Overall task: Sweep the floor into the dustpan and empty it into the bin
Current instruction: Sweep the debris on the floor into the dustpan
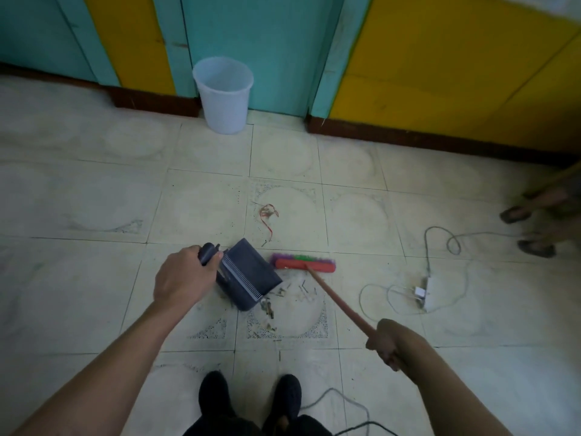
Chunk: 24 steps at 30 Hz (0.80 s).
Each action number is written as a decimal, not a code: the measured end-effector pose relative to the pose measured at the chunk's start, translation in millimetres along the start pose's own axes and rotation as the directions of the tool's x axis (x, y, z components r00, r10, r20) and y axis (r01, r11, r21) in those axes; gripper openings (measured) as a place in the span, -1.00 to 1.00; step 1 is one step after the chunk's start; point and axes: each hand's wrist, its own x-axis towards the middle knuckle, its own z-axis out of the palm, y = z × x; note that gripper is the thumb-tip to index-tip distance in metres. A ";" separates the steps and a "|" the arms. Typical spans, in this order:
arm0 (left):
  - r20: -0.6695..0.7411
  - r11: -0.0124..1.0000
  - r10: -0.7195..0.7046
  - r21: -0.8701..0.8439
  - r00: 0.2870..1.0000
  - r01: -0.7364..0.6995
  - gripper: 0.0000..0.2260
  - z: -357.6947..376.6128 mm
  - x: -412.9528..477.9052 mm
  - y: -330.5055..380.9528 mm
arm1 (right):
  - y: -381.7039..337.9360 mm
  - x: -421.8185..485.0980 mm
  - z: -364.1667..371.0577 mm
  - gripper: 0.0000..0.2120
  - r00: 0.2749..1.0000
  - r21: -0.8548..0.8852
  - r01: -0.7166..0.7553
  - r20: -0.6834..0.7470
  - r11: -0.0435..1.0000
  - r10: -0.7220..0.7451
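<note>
My left hand [181, 276] grips the handle of a dark grey dustpan [248, 272] that sits tilted on the tiled floor in front of me. My right hand [386, 343] grips the red stick of a broom; the broom head [303, 263], red with purple and green bristles, rests on the floor just right of the dustpan. Small bits of debris [283, 297] lie by the pan's mouth. A scrap of red string [268, 213] lies farther out. A pale plastic bin [224, 94] stands upright against the teal wall.
A white power strip [427, 292] with looping cables lies on the floor to the right. Another person's sandalled feet [531, 231] stand at the right edge. My own dark shoes [251, 398] are at the bottom, with a cable beside them.
</note>
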 end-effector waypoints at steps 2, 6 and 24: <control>-0.008 1.000 -0.001 -0.013 1.000 0.001 -0.66 -7.1 4.2 -8.9 | -16.0 -5.0 -9.7 -0.75 0.999 0.047 0.022 -0.035 0.999 -0.021; -0.021 0.999 -0.029 -0.035 0.999 0.028 -0.65 -15.7 9.1 -17.5 | -59.5 -0.4 -25.9 -0.82 0.993 0.230 0.096 -0.095 0.968 -0.076; -0.210 0.985 -0.162 0.027 0.964 0.171 -0.68 8.2 45.9 -31.2 | -237.2 174.9 -87.4 -0.87 0.974 0.396 0.225 -0.074 0.890 -0.213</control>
